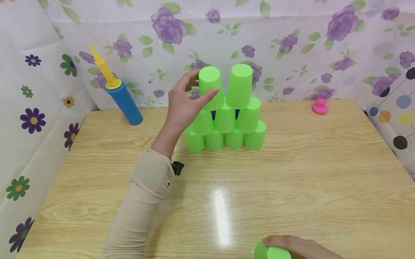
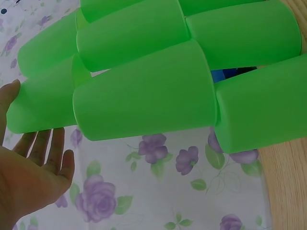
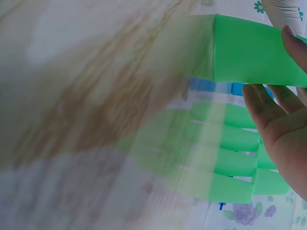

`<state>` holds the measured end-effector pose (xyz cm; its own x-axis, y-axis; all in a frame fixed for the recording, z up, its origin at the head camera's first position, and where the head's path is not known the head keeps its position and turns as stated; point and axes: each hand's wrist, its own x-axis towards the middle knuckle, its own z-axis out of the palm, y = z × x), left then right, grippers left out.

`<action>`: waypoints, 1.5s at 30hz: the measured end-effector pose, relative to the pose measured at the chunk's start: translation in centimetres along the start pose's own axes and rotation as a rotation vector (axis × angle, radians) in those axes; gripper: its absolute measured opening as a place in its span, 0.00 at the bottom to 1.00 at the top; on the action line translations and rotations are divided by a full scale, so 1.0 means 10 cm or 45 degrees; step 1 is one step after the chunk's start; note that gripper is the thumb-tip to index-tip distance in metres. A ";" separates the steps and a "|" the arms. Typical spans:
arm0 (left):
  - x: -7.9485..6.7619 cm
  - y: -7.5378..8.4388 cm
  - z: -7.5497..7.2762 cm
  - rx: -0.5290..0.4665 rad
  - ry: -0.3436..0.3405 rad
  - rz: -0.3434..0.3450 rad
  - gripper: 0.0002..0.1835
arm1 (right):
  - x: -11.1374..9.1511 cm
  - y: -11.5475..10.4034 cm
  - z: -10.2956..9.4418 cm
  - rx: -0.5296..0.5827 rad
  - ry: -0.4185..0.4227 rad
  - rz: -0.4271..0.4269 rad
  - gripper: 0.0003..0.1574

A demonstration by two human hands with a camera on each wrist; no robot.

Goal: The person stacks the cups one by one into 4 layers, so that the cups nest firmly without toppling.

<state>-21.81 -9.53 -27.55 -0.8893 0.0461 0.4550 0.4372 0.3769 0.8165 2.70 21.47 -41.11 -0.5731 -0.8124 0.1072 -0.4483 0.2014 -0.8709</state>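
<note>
Green plastic cups are stacked upside down in a pyramid, with several in the bottom row [image 1: 234, 140], three in the middle row [image 1: 225, 119] and two on top. My left hand [image 1: 183, 101] holds the top left cup [image 1: 210, 79], thumb on the near side and fingers round the far side. Beside it stands the top right cup [image 1: 241, 83], apart at its upper end. Low in the head view, my right hand [image 1: 308, 249] grips another green cup [image 1: 279, 255]. In the right wrist view, thumb and fingers of the right hand [image 3: 283, 132] lie on opposite sides of that cup [image 3: 254, 52].
A blue balloon pump [image 1: 124, 104] with a yellow nozzle stands at the back left of the wooden table [image 1: 300, 179]. A pink rubber duck [image 1: 319, 106] sits at the back right. Floral cloth [image 1: 224, 40] hangs behind. Something dark blue shows through gaps between cups.
</note>
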 end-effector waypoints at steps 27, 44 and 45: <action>0.04 0.00 0.01 0.016 -0.137 -0.078 0.32 | 0.00 0.00 -0.01 -0.100 0.002 -0.007 0.41; 0.04 -0.03 0.03 -0.034 -0.156 -0.091 0.33 | 0.55 -0.52 -0.64 -0.475 0.059 -0.232 0.38; 0.04 -0.03 0.02 -0.032 -0.159 -0.091 0.33 | 0.63 -0.56 -0.71 -0.547 0.102 -0.327 0.39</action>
<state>-22.34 -9.44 -27.70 -0.9273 0.1351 0.3490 0.3741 0.3605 0.8545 -3.31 19.07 -32.18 -0.4502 -0.8243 0.3432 -0.8140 0.2209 -0.5372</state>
